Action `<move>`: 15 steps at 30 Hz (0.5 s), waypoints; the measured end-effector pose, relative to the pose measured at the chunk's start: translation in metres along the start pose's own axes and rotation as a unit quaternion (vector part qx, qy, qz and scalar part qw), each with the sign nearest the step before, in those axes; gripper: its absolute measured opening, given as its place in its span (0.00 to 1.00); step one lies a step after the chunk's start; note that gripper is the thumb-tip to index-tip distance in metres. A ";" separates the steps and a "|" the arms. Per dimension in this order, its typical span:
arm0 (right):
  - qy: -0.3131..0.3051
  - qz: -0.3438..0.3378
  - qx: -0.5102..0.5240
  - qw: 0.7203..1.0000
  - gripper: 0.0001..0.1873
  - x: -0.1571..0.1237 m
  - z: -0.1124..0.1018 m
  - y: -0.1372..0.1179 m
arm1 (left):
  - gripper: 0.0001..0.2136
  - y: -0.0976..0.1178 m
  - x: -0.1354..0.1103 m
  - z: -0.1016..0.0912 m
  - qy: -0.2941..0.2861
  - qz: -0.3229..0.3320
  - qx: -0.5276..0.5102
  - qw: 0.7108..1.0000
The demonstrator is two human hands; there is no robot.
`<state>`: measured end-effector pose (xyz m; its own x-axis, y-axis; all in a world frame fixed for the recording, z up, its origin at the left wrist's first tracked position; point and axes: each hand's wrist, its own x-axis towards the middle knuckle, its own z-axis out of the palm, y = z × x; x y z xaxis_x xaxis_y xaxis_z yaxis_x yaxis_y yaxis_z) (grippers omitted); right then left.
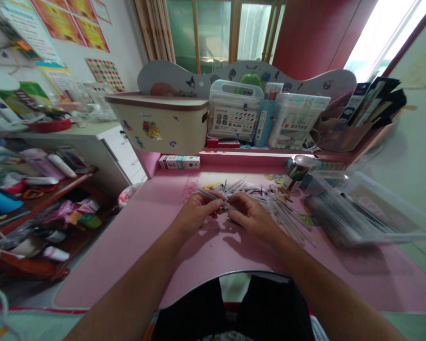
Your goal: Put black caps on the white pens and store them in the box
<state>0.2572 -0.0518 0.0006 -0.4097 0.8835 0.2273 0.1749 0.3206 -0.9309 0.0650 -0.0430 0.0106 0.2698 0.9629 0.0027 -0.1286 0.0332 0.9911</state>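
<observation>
At the middle of a pink tabletop [128, 246], a person's left hand [199, 210] was closed, thumb and fingers together, on a slim pen [208, 193] whose tip pointed toward the left edge, while the right hand [250, 213] curled in beside it, fingertips meeting the left hand's over the same pen (whether they actually clamped it could not be told from this angle). Just behind both hands, toward the back edge, lay a loose pile of similar pens [255, 192], trailing off toward the right. A clear plastic bin [376, 208] holding more of them sat near the right edge, with a small round tin [296, 171] lying tilted behind the pile. Along the back edge lay a narrow white carton [179, 162]; on the raised shelf above it stood a cream storage box [159, 123] with stickers and, to its right, clear marker cases [234, 111].
</observation>
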 end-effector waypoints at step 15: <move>0.080 0.070 0.094 0.990 0.09 0.004 -0.003 0.015 | 0.08 0.033 0.006 -0.074 0.172 0.046 0.351 0.919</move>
<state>0.2608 -0.0428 -0.0115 -0.2432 0.9625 0.1199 0.0441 0.1344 -0.9899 -0.0083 -0.0168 0.0335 -0.0446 0.9848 0.1678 0.5442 -0.1169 0.8307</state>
